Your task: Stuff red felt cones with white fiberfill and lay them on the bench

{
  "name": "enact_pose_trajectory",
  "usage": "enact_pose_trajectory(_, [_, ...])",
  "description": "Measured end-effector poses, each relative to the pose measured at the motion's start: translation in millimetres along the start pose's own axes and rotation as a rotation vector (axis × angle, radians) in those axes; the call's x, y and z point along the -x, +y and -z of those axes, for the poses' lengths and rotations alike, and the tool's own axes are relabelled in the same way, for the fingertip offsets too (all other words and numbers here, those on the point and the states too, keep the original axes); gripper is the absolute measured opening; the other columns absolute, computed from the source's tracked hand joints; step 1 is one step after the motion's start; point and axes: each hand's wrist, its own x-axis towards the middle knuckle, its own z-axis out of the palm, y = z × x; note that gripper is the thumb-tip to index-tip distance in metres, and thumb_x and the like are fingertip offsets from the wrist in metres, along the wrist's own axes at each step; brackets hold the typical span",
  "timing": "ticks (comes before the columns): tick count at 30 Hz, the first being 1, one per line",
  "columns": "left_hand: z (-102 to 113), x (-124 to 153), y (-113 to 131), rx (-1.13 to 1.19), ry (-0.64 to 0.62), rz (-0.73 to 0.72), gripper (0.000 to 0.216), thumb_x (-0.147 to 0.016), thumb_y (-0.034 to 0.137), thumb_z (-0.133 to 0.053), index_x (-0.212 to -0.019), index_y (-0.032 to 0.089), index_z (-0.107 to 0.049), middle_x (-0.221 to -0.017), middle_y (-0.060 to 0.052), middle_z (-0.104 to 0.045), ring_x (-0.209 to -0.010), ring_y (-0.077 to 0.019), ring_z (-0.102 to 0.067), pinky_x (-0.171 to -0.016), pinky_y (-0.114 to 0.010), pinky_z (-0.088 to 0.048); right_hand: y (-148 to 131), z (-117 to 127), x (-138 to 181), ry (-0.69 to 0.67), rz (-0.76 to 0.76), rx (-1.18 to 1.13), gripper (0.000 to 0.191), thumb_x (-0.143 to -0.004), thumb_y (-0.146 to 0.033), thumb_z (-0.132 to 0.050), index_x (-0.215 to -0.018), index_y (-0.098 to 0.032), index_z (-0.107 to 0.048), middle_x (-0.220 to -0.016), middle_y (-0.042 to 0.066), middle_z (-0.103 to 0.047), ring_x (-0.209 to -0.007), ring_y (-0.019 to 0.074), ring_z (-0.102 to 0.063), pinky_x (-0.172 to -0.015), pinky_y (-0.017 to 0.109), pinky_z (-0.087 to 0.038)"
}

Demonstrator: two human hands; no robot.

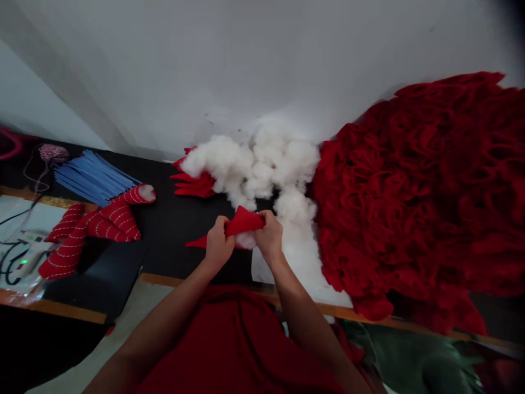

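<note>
Between my two hands is a red fabric piece (245,220) with a pointed top, held just above the front of the black table. My left hand (219,241) pinches its left side and my right hand (269,234) grips its right edge. A tuft of white stuffing (246,239) shows under the fabric between the hands; whether it is inside the piece I cannot tell. A red pointed tip (196,242) sticks out to the left behind my left hand. Beyond my hands lies a loose heap of white fibre stuffing (262,161).
A large pile of red fabric pieces (410,202) fills the right side. More red pieces (194,185) lie partly under the stuffing. To the left are red white-stitched stuffed shapes (92,230), blue strips (92,175), a red-and-white yarn ball (53,153) and a power strip (30,254). A wall stands behind.
</note>
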Motion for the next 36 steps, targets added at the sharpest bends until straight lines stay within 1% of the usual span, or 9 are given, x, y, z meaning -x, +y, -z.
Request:
enact_pose_trajectory(4, [7.9,-6.1,11.2,-0.024,-0.233,-0.121,0.027,-0.068,0.023,-0.052,-0.094,0.019,-0.049,-0.088,-0.005,-0.055,-0.079,-0.0187,-0.053,-0.068,-0.029,-0.04,1.4,3.9,-1.1,-0.077,0.045,-0.039,0.022,-0.058,-0.014,-0.046,-0.077,-0.02,-0.055,-0.072,0.0,-0.06,-0.067,0.0169,-0.054,-0.065,0.029,-0.043])
enact_pose_trajectory(8, [5.9,-14.4,19.2,-0.137,-0.298,-0.117,0.032,-0.064,0.022,-0.055,-0.095,0.018,-0.05,-0.089,-0.007,-0.056,-0.078,-0.0205,-0.054,-0.066,-0.03,-0.039,-6.1,2.4,4.7,-0.099,0.045,-0.121,0.02,-0.058,-0.013,-0.046,-0.075,-0.02,-0.054,-0.071,-0.001,-0.059,-0.067,0.0156,-0.054,-0.065,0.028,-0.042])
enact_pose_trajectory(12, [-2.3,-18.5,18.0,-0.107,-0.234,-0.072,0.014,-0.066,0.018,-0.05,-0.08,0.019,-0.051,-0.07,-0.002,-0.056,-0.064,-0.0166,-0.052,-0.058,-0.026,-0.034,-8.3,5.0,9.7,-0.106,0.065,-0.207,0.028,-0.059,-0.015,-0.051,-0.086,-0.02,-0.056,-0.081,0.001,-0.058,-0.075,0.0152,-0.054,-0.07,0.028,-0.044])
enact_pose_trajectory(15, [-4.1,-18.4,17.9,-0.059,-0.162,-0.083,0.009,-0.067,0.019,-0.051,-0.076,0.019,-0.05,-0.066,0.0,-0.054,-0.061,-0.0146,-0.049,-0.057,-0.025,-0.033,-6.6,6.7,13.8,-0.112,-0.059,-0.311,0.036,-0.062,-0.022,-0.056,-0.097,-0.019,-0.054,-0.082,0.001,-0.057,-0.073,0.0144,-0.053,-0.065,0.026,-0.044])
enact_pose_trajectory(19, [-5.5,-17.5,20.9,-0.052,-0.161,-0.106,0.006,-0.067,0.018,-0.048,-0.073,0.019,-0.049,-0.062,0.002,-0.051,-0.058,-0.0129,-0.047,-0.055,-0.024,-0.032,-6.6,2.5,16.4,-0.034,-0.158,-0.369,0.018,-0.062,-0.019,-0.052,-0.08,-0.019,-0.053,-0.071,-0.002,-0.057,-0.066,0.0137,-0.052,-0.062,0.026,-0.043])
enact_pose_trajectory(23, [-8.4,-18.7,19.3,-0.106,-0.095,-0.07,0.009,-0.066,0.015,-0.045,-0.073,0.019,-0.049,-0.062,0.002,-0.05,-0.059,-0.013,-0.047,-0.056,-0.024,-0.033,-3.2,0.2,14.9,0.089,-0.148,-0.271,0.02,-0.058,-0.011,-0.044,-0.074,-0.019,-0.053,-0.07,-0.002,-0.057,-0.066,0.0144,-0.053,-0.062,0.026,-0.041])
enact_pose_trajectory(29, [-1.8,-22.3,16.6,0.121,-0.373,-0.035,0.03,-0.064,0.023,-0.053,-0.093,0.017,-0.047,-0.083,-0.001,-0.057,-0.07,-0.0143,-0.053,-0.061,-0.024,-0.04,8.4,1.6,16.8,0.09,-0.073,-0.246,0.019,-0.059,-0.012,-0.045,-0.075,-0.019,-0.053,-0.072,-0.001,-0.055,-0.068,0.0147,-0.052,-0.065,0.027,-0.042])
enact_pose_trajectory(31, [0.3,-23.2,19.6,0.128,-0.343,-0.056,0.032,-0.065,0.025,-0.052,-0.096,0.017,-0.048,-0.086,-0.002,-0.057,-0.073,-0.0146,-0.053,-0.063,-0.025,-0.041,7.7,1.6,18.4,0.088,-0.005,-0.245,0.021,-0.059,-0.013,-0.048,-0.078,-0.019,-0.053,-0.076,0.0,-0.054,-0.073,0.0154,-0.051,-0.068,0.028,-0.043])
enact_pose_trajectory(36, [-7.2,-21.2,28.5,-0.127,-0.225,-0.132,0.013,-0.069,0.025,-0.047,-0.08,0.018,-0.051,-0.066,0.002,-0.052,-0.06,-0.0122,-0.048,-0.058,-0.023,-0.036,0.0,2.6,20.0,0.077,0.077,-0.206,0.03,-0.063,-0.012,-0.051,-0.092,-0.019,-0.051,-0.09,0.003,-0.052,-0.085,0.0168,-0.051,-0.078,0.03,-0.044])
